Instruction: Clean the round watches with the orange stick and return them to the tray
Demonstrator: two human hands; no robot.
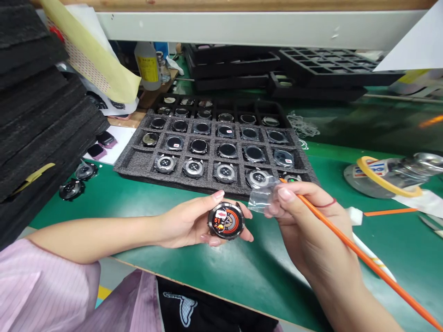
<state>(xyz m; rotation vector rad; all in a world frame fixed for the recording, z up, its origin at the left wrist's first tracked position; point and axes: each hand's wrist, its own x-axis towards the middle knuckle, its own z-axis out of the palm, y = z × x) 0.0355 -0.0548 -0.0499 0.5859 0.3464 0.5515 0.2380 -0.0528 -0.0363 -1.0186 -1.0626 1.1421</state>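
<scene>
The left hand (194, 221) has a firm, cradling grip on a round black smartwatch body (226, 220), its fingers curled under and around the case and its colourful orange-and-red display facing up. The right hand (304, 216) is clenched around a long slender orange stick (363, 258), which runs from the lower right of the view, between the fingers and out past them, and the same fingertips (285, 194) pinch a small crumpled piece of clear plastic film (261, 196) just beside the watch. A thin red cord (325, 204) circles the right wrist, and a pale pink striped sleeve (44, 276) covers the left arm above the bare forearm. Both hands are held just above a green table (145, 235). Directly beyond them lies a grey foam tray (131, 161) with square pockets in rows, holding round watch bodies: the nearest row shows silver-and-black backs (194, 168), while the rows behind show dark glass faces (227, 150). Two more round watch bodies (71, 189) lie on the table to the left beside a stack of black foam sheets (38, 106). Black plastic trays (332, 69) and a bottle with a yellow label (147, 67) stand farther back, and a round metal dish (377, 177) sits to the right.
</scene>
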